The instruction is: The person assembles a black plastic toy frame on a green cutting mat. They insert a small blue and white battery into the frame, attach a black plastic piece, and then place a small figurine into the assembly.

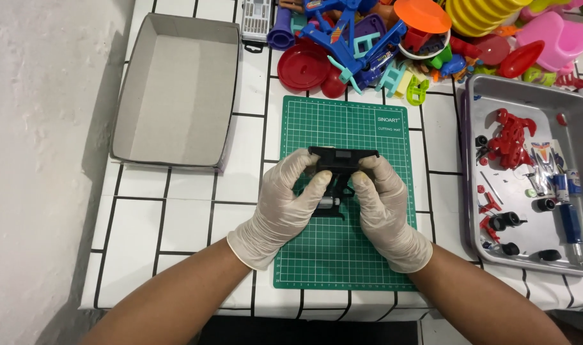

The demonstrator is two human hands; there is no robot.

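Two gloved hands, left hand [284,203], right hand [384,207], black toy chassis [340,167] gripped between

Both forearms are bare and extend from the lower frame edge, converging toward centre. The left hand [285,204] and right hand [384,207] wear pale gloves, palms facing inward, fingers curled closed, thumbs uppermost, fingertips nearly meeting.
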